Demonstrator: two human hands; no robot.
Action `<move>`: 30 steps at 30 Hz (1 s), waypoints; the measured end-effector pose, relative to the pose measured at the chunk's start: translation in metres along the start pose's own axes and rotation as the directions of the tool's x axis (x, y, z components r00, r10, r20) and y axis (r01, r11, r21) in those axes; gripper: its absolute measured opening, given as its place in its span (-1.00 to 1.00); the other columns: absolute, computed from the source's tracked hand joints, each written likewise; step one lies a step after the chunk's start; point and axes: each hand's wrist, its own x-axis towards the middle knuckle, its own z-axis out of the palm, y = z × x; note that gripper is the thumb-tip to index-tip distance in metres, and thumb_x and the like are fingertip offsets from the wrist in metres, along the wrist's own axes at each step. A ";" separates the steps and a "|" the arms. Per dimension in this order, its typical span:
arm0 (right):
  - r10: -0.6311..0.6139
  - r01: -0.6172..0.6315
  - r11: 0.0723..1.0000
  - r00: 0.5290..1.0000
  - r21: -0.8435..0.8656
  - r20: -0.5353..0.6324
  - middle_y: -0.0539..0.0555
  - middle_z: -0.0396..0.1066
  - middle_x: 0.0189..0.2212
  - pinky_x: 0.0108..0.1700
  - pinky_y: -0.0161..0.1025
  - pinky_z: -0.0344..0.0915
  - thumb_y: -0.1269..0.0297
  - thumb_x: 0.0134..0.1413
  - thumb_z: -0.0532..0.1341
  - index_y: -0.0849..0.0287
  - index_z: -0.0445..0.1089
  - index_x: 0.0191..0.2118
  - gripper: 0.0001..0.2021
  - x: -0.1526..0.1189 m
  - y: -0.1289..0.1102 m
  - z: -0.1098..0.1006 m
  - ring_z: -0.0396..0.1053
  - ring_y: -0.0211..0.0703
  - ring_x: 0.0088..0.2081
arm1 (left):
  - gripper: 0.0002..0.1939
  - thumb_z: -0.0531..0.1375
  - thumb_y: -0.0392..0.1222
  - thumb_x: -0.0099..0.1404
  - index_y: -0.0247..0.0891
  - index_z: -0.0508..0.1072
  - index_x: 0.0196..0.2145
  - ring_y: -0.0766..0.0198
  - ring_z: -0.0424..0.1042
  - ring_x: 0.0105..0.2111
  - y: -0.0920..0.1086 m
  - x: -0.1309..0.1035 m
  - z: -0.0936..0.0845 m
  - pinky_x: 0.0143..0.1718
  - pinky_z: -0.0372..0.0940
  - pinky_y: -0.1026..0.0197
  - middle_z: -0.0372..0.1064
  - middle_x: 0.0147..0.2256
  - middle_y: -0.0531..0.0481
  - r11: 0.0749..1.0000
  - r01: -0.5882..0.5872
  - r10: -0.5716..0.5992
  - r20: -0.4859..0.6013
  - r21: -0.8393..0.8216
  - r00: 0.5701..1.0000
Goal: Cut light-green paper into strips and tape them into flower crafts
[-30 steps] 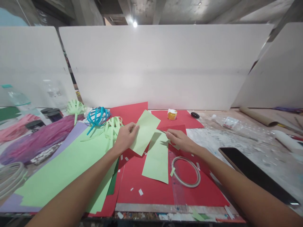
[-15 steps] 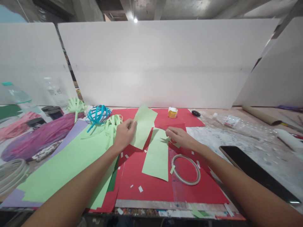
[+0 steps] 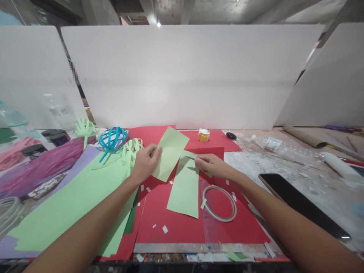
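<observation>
My left hand (image 3: 147, 161) pinches a light green paper piece (image 3: 171, 153) by its left edge, holding it tilted above the red sheet (image 3: 176, 235). My right hand (image 3: 209, 163) is closed on what looks like a pair of scissors (image 3: 190, 157). Only their thin dark tip shows, pointing left; the handles are hidden by the fingers. Under that tip lies a second light green paper strip (image 3: 184, 189), partly covered at its upper end by the right hand. A roll of double-sided tape (image 3: 233, 212) rests on a clear ruler (image 3: 209, 227) just below the right hand.
Large light green sheets (image 3: 71, 201) lie at left, with a blue paper-strip ball (image 3: 113, 138) behind. A yellow jar (image 3: 204, 135) stands at the back. A phone (image 3: 301, 204) and a plastic bottle (image 3: 284, 149) lie at right. White paper scraps (image 3: 165, 229) dot the red sheet.
The scissors' tip now shows beyond my right fingers, pointing left over the lower strip. The paper in my left hand is tilted further to the right. The view has shifted slightly.
</observation>
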 end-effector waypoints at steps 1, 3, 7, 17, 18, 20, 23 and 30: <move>0.020 -0.021 0.999 1.000 0.024 0.024 -0.07 0.08 -0.64 -0.51 -0.27 0.06 -0.09 0.23 -0.04 0.16 0.31 -0.44 -0.55 0.000 0.000 -0.001 0.08 -0.27 -0.59 | -0.73 0.06 -0.06 0.32 -0.24 0.34 -0.46 0.33 0.13 -0.55 0.000 0.000 0.000 -0.48 0.04 0.26 0.12 -0.59 0.12 1.000 -0.006 0.006 0.000 -0.003 1.000; 0.068 -0.071 0.996 0.996 0.061 0.052 -0.09 0.02 -0.66 -0.52 -0.28 0.05 -0.14 0.23 -0.07 0.16 0.36 -0.39 -0.50 -0.001 -0.001 -0.003 0.04 -0.27 -0.60 | -0.73 0.06 -0.06 0.33 -0.24 0.34 -0.47 0.34 0.12 -0.55 -0.001 0.000 0.000 -0.48 0.03 0.26 0.11 -0.59 0.12 1.000 -0.008 0.008 -0.001 -0.013 1.000; 0.091 -0.089 0.993 0.996 0.075 -0.021 -0.05 0.07 -0.56 -0.52 -0.31 0.05 -0.16 0.23 -0.08 0.18 0.36 -0.31 -0.49 -0.003 -0.006 -0.004 0.08 -0.25 -0.53 | -0.73 0.06 -0.06 0.32 -0.24 0.35 -0.46 0.33 0.13 -0.54 -0.004 -0.001 0.001 -0.48 0.04 0.26 0.13 -0.58 0.12 0.999 -0.002 0.002 0.000 -0.036 1.000; -0.013 0.014 1.000 0.999 0.017 -0.040 -0.08 0.06 -0.54 -0.48 -0.31 0.04 -0.14 0.27 -0.15 0.14 0.27 -0.28 -0.53 -0.004 -0.010 0.007 0.01 -0.27 -0.53 | -0.70 0.06 -0.01 0.31 -0.26 0.35 -0.46 0.32 0.18 -0.52 -0.004 0.000 0.005 -0.46 0.09 0.28 0.18 -0.56 0.10 0.991 0.064 -0.055 0.075 -0.116 0.996; -0.014 0.015 1.000 0.999 0.009 -0.041 -0.08 0.06 -0.53 -0.48 -0.32 0.04 -0.14 0.27 -0.15 0.14 0.27 -0.27 -0.52 -0.004 -0.010 0.007 0.01 -0.27 -0.52 | -0.69 0.06 0.00 0.31 -0.26 0.35 -0.46 0.32 0.18 -0.52 -0.004 0.000 0.005 -0.47 0.09 0.28 0.18 -0.56 0.10 0.990 0.067 -0.057 0.082 -0.121 0.995; -0.010 0.010 1.000 0.999 -0.001 -0.044 -0.08 0.06 -0.54 -0.47 -0.32 0.04 -0.15 0.27 -0.16 0.13 0.27 -0.27 -0.52 -0.004 -0.010 0.007 0.02 -0.26 -0.51 | -0.68 0.06 0.02 0.31 -0.26 0.34 -0.47 0.33 0.17 -0.52 -0.003 -0.001 0.005 -0.47 0.09 0.29 0.17 -0.56 0.11 0.988 0.074 -0.061 0.097 -0.134 0.993; -0.005 0.005 1.000 0.999 0.011 -0.042 -0.08 0.04 -0.54 -0.47 -0.32 0.03 -0.16 0.27 -0.17 0.13 0.25 -0.29 -0.52 -0.003 -0.010 0.008 0.02 -0.27 -0.51 | -0.67 0.06 0.03 0.31 -0.26 0.32 -0.48 0.33 0.17 -0.52 -0.002 -0.001 0.005 -0.47 0.08 0.29 0.16 -0.56 0.11 0.984 0.085 -0.067 0.122 -0.155 0.990; -0.015 0.017 0.999 0.999 0.029 -0.043 -0.08 0.02 -0.52 -0.47 -0.32 0.00 -0.16 0.26 -0.15 0.13 0.18 -0.36 -0.54 -0.004 -0.015 0.009 -0.01 -0.28 -0.51 | -0.66 0.07 0.03 0.31 -0.28 0.34 -0.47 0.34 0.17 -0.50 -0.004 -0.003 0.006 -0.45 0.08 0.29 0.15 -0.55 0.11 0.984 0.076 -0.050 0.157 -0.161 0.986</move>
